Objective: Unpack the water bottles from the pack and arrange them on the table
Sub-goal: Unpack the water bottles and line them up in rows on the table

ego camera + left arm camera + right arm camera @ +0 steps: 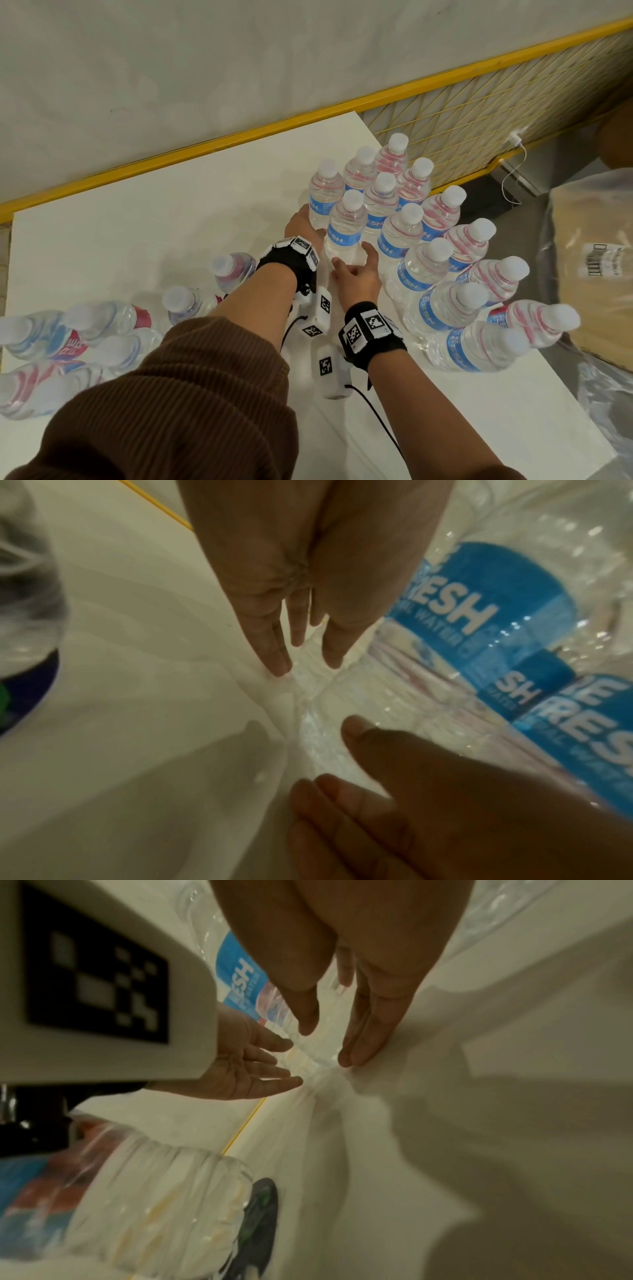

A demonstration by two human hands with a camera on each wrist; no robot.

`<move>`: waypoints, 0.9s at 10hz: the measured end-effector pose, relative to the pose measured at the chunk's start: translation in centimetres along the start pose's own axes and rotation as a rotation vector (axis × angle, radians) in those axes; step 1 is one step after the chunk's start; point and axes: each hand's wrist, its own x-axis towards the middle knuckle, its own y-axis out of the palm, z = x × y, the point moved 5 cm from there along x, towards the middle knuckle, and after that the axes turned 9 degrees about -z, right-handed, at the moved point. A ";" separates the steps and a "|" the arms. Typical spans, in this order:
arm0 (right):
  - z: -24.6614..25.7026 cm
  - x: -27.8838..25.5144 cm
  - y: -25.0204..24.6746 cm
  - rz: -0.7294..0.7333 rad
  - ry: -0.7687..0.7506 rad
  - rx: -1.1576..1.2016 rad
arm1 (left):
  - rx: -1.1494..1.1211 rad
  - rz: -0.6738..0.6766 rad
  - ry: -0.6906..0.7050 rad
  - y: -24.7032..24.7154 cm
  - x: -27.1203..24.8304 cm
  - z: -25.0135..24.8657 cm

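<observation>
Several clear water bottles with white caps and blue labels stand in rows on the right half of the white table. The front bottle of that group stands between my hands. My left hand lies flat beside its left side with straight fingers. My right hand is spread at its base, thumb and fingers straight on either side of the bottle base. Neither hand curls round it. More bottles sit bunched at the table's left near edge.
A yellow-framed mesh fence runs behind the table. Right of the table stands a plastic-wrapped cardboard box, with loose clear plastic below it. A white cable hangs from the fence. The table's far left part is bare.
</observation>
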 end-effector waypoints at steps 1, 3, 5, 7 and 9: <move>-0.1 -1.3 -1.0 0.071 -0.014 -0.073 | 0.153 0.032 -0.071 -0.4 -0.9 -0.2; -0.3 -6.6 -2.5 0.352 -0.183 -0.395 | 0.226 0.107 0.020 -3.0 -4.6 -3.7; 1.2 -12.9 -2.7 0.525 -0.396 -0.547 | 0.189 0.084 0.127 -8.0 -8.5 -6.3; 2.7 -18.8 -0.1 0.671 -0.532 -0.424 | 0.245 -0.085 0.190 -13.7 -11.3 -4.4; 3.5 -20.5 -0.6 0.553 -0.477 -0.377 | 0.310 -0.045 0.206 -14.8 -12.9 -0.8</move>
